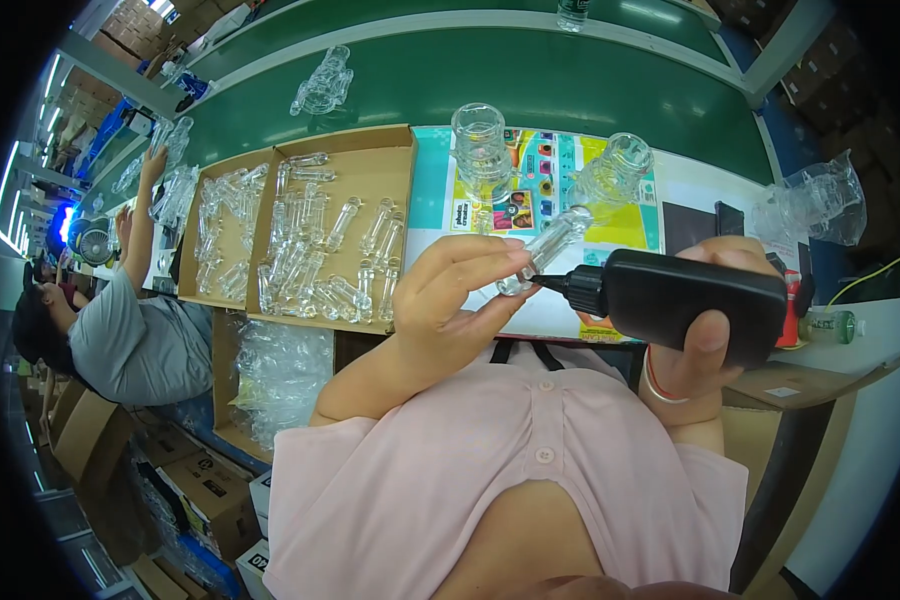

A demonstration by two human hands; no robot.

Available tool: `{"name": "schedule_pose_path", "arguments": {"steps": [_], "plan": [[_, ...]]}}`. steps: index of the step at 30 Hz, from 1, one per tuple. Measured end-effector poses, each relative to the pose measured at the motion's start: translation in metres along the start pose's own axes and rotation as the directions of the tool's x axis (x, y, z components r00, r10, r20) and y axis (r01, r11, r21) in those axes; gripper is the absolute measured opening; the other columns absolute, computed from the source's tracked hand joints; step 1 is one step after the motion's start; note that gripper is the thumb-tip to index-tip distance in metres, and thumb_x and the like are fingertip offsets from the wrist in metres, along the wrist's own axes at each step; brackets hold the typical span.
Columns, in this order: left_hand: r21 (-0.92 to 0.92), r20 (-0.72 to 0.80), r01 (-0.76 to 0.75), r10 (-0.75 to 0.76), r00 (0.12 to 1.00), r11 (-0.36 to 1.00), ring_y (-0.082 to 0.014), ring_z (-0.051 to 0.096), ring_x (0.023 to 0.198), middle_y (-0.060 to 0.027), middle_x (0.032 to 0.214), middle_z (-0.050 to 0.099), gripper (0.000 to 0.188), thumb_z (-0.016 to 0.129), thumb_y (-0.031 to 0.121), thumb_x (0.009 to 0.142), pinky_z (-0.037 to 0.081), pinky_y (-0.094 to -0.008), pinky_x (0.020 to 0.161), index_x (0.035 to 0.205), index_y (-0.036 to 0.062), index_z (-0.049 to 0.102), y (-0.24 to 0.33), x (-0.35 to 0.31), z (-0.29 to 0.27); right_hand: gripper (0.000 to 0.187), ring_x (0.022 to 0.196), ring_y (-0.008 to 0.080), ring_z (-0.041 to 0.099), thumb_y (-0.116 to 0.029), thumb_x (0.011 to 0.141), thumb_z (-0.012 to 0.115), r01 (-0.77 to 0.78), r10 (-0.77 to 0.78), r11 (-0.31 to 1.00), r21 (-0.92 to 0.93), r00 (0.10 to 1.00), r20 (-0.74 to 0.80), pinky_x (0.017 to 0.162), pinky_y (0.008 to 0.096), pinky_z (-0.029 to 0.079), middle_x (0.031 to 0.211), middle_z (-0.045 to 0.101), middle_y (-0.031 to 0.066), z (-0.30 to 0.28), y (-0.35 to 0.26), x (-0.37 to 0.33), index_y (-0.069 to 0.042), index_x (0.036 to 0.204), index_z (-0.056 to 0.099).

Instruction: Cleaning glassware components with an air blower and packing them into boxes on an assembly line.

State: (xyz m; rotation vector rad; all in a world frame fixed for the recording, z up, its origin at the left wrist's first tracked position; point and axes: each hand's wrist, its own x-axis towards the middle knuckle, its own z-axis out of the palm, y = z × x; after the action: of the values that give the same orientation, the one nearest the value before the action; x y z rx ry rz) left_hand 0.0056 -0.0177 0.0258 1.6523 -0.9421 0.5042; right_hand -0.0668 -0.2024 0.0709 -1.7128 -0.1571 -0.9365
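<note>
L hand (460,288) closed on clr tube (558,238), R hand (702,358) round blk bottle (685,300), clr vessels (481,152) beyond, cardbd tray (368,158) to L

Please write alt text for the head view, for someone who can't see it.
A person's left hand holds a clear, tube-like piece while the right hand holds a black bottle, its thin nozzle at the piece's near end. Cardboard trays of clear pieces lie to the left, with another person beyond.

Transparent piece (323,84) on green tabletop (410,82)
</note>
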Motion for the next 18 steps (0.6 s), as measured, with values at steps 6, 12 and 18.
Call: {"name": "schedule_pose_path", "arguments": {"steps": [6,12,18], "plan": [[0.015,-0.023,-0.001,0.001,1.0,1.0,-0.0219,0.06,0.08,-0.0111,0.089,0.061,0.039,0.073,-0.006,0.058,0.05,-0.0284,0.068,0.094,0.0023,0.062,-0.002,-0.001,0.0,0.052,0.072,0.0169,0.049,-0.05,0.081,0.054,0.296,-0.241,0.937,-0.187,0.933,0.269,0.065,0.0265,0.044,0.086,0.048,0.0108,-0.017,-0.001,-0.001,-0.005,0.103,0.04],[0.02,-0.004,0.067,-0.067,0.998,0.998,-0.0218,0.06,0.079,-0.0109,0.089,0.061,0.04,0.073,-0.005,0.058,0.05,-0.028,0.068,0.095,0.0025,0.062,0.0,0.002,-0.001,0.047,0.074,0.0219,0.058,-0.018,0.072,0.072,0.348,-0.347,0.937,0.029,0.918,0.191,0.063,0.0318,0.049,0.094,0.054,0.0153,-0.009,-0.006,-0.011,-0.006,0.107,0.043],[-0.347,0.12,0.429,-0.414,0.902,0.834,-0.0153,0.059,0.084,-0.0097,0.095,0.059,0.039,0.072,-0.005,0.064,0.05,-0.0267,0.074,0.1,0.0007,0.059,0.004,-0.003,-0.003,0.046,0.074,0.0233,0.057,-0.021,0.073,0.072,0.431,-0.432,0.901,0.049,0.88,0.197,0.061,0.0323,0.049,0.093,0.055,0.0158,-0.01,-0.003,-0.014,-0.005,0.105,0.044]]}}
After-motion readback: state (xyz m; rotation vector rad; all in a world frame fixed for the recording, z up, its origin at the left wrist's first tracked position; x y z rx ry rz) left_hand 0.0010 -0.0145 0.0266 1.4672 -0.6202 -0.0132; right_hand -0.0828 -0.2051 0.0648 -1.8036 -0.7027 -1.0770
